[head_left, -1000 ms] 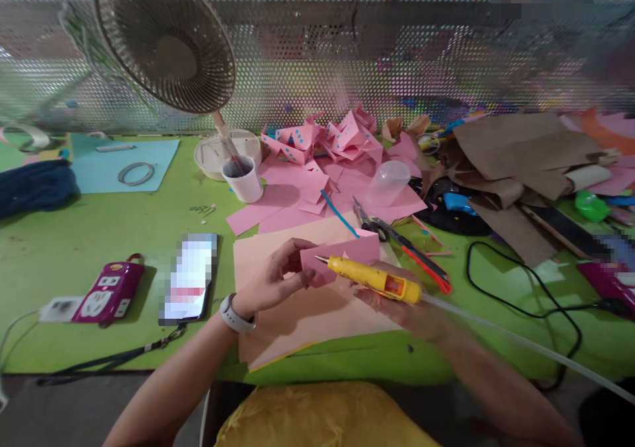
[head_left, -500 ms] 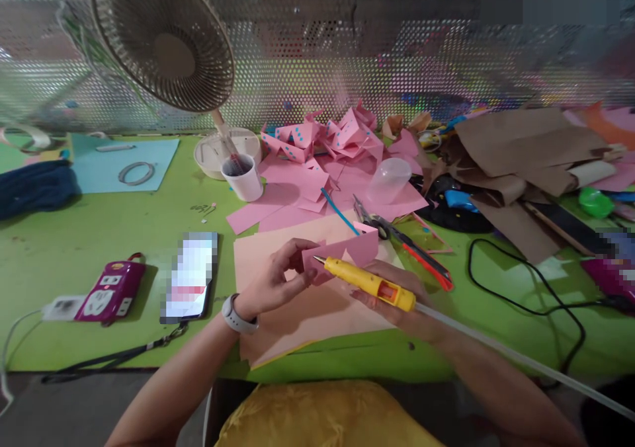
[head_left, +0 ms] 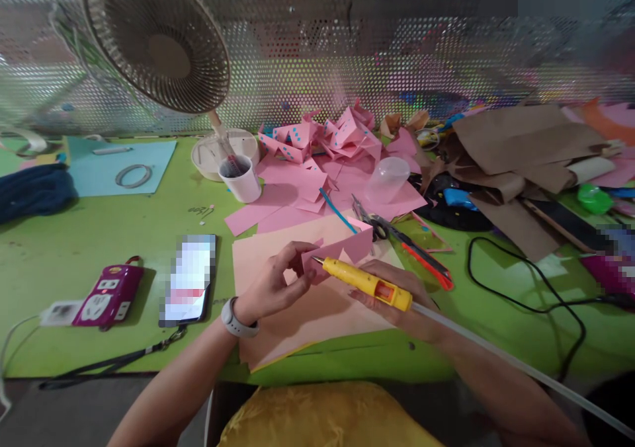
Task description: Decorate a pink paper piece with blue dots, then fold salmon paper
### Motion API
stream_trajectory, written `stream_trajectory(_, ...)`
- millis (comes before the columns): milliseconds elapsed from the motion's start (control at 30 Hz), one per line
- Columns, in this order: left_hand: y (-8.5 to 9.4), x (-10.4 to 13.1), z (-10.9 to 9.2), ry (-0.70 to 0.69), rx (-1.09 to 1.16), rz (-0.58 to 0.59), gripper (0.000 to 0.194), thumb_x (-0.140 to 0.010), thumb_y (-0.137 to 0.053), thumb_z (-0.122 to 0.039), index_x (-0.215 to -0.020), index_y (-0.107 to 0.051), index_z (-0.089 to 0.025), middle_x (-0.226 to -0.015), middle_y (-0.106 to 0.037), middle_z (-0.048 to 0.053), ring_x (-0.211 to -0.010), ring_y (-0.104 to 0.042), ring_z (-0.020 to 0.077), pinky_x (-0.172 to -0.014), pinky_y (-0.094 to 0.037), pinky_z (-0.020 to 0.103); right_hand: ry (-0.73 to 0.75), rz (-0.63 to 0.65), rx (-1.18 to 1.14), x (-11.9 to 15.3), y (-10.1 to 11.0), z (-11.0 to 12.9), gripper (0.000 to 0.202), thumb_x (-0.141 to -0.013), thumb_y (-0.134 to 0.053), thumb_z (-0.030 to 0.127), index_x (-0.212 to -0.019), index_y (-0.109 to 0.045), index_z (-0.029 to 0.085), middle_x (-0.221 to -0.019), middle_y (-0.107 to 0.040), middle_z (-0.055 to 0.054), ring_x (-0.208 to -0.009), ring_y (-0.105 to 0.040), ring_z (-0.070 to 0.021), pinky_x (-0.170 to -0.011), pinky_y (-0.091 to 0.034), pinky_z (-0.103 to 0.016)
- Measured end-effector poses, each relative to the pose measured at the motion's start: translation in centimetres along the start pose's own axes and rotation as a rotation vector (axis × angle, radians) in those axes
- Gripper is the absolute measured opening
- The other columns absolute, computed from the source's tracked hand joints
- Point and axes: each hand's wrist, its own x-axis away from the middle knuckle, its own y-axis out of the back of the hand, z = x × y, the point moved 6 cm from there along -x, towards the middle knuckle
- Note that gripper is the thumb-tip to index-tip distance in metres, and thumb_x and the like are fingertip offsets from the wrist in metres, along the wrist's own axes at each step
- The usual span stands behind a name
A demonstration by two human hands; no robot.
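My left hand (head_left: 280, 276), with a pale watch on its wrist, pinches the left end of a folded pink paper piece (head_left: 354, 245). In my right hand (head_left: 397, 287) is a yellow hot glue gun (head_left: 367, 280), a clear glue stick (head_left: 476, 331) trailing from its back end. The nozzle points left and lies at the paper's left end, near my left fingertips; whether it touches cannot be made out. Below both hands lies a stack of pale peach paper sheets (head_left: 278, 331). A thin blue strip (head_left: 337, 210) rises behind the pink piece.
Scissors (head_left: 380, 225) and a red-black box cutter (head_left: 426, 265) lie to the right. Behind are pink paper shapes (head_left: 347, 136), a clear plastic cup (head_left: 389, 176), a white cup (head_left: 241, 179) and a fan (head_left: 159, 43). Leftward are a phone (head_left: 191, 278) and purple power strip (head_left: 110, 295).
The pink paper's right end has tilted slightly, hiding its inner fold more. Both hands and the glue gun keep nearly the same position; the whole view has shifted a little.
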Motion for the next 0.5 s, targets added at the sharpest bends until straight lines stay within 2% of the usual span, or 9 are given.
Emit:
stream_trajectory(300, -0.09, 0.09, -0.19, -0.039, -0.076, -0.027, 0.040, -0.091, -0.056, -0.016, -0.131, -0.048, -0.016, -0.087, -0.064, 0.004, -0.071, -0.059, 0.0123, -0.068, -0.050, 0.028, 0.044, -0.025, 0.078, -0.03, 0.26, 0.57, 0.018, -0.084, -0.072, 0.026, -0.097, -0.061, 0.024, -0.086, -0.069, 0.000, -0.070, -0.066, -0.0139, -0.063, -0.050, -0.023)
stream_trajectory(500, -0.01, -0.12, -0.68, -0.052, -0.102, -0.053, 0.037, -0.093, -0.056, -0.017, -0.129, -0.048, -0.017, -0.084, -0.066, 0.003, -0.070, -0.060, 0.0121, -0.062, -0.049, 0.025, 0.051, 0.018, 0.111, 0.40, 0.06, -0.13, 0.022, -0.085, -0.069, 0.025, -0.105, -0.059, 0.022, -0.093, -0.071, -0.005, -0.079, -0.069, -0.0186, -0.067, -0.053, -0.028)
